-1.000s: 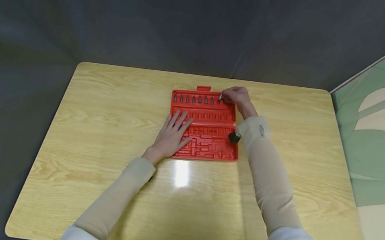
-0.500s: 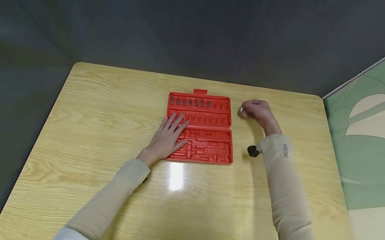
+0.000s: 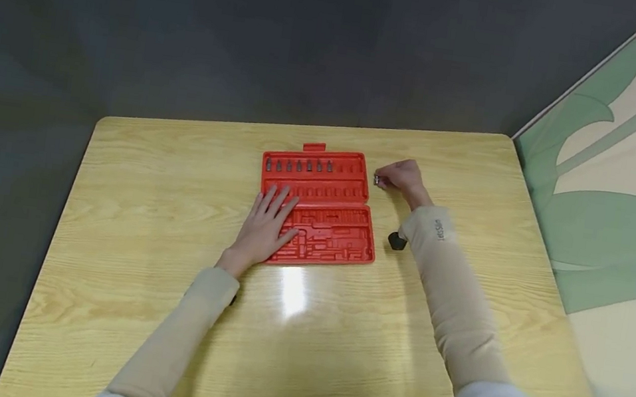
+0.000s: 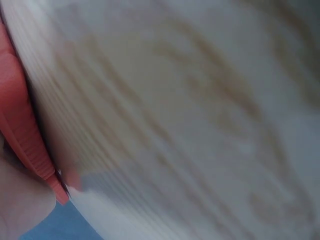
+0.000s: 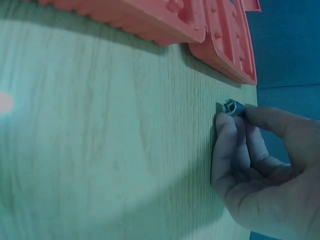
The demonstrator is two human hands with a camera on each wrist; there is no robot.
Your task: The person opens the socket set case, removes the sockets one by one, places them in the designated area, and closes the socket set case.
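Note:
An open red tool case [image 3: 349, 192] lies flat on the wooden table [image 3: 142, 202], with a row of small metal bits [image 3: 298, 166] standing in its far half. My left hand [image 3: 266, 225] rests flat on the case's left side with fingers spread. My right hand [image 3: 402, 177] is on the table just right of the case and pinches a small silver socket bit [image 3: 377, 180] [image 5: 230, 106] between thumb and fingers, low against the tabletop. In the left wrist view only the red case edge [image 4: 25, 130] and blurred wood show.
A small black object [image 3: 395, 240] sits on the table beside my right forearm. The table's right edge meets a green and cream wall panel [image 3: 630, 166]. Dark grey backdrop stands behind the table.
My right hand lifted a small bit from the case's far right corner and carried it right, off the case, down to the table. The left hand stayed put; the head view shifted.

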